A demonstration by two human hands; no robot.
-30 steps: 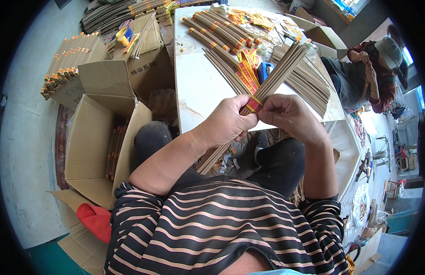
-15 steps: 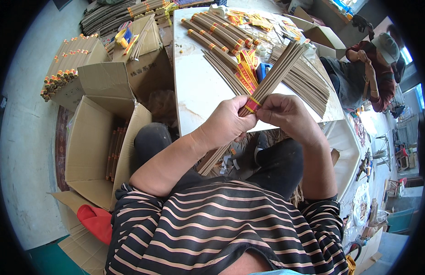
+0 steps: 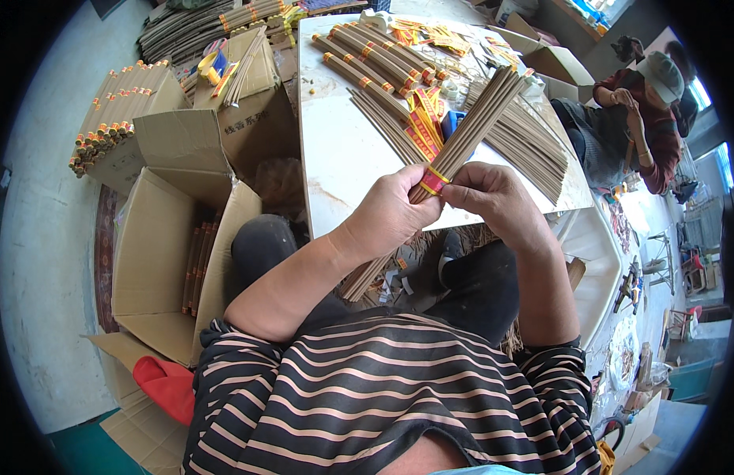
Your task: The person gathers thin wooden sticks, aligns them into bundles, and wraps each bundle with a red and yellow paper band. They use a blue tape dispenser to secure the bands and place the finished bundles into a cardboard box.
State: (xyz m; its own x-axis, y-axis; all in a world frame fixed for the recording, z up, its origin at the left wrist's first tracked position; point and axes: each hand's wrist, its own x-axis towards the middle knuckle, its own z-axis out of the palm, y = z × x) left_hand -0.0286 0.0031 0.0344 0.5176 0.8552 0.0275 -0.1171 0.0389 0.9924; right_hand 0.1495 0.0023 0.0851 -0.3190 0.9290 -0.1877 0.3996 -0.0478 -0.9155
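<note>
My left hand (image 3: 388, 207) is closed around a bundle of brown incense sticks (image 3: 475, 131), which slants up to the right over the table's near edge. Around the bundle runs a red and yellow paper band (image 3: 434, 181), just beyond my left thumb. My right hand (image 3: 494, 198) is closed, thumb and fingers pinched at the band's right side. Below my left hand the lower ends of the sticks (image 3: 366, 277) show above my lap. Loose incense sticks (image 3: 527, 146) lie on the table to the right, next to red and yellow labels (image 3: 425, 123).
Several banded bundles (image 3: 375, 59) lie on the white table (image 3: 329, 174). Near them is a blue object (image 3: 452, 122). At left stands an open cardboard box (image 3: 163, 253) with bundles inside; more bundles (image 3: 114, 111) are stacked behind it. Another person (image 3: 648, 119) sits at the right.
The bundle and both my hands have shifted very slightly, with the grip unchanged. At the right, the other person's hands and head have moved a little.
</note>
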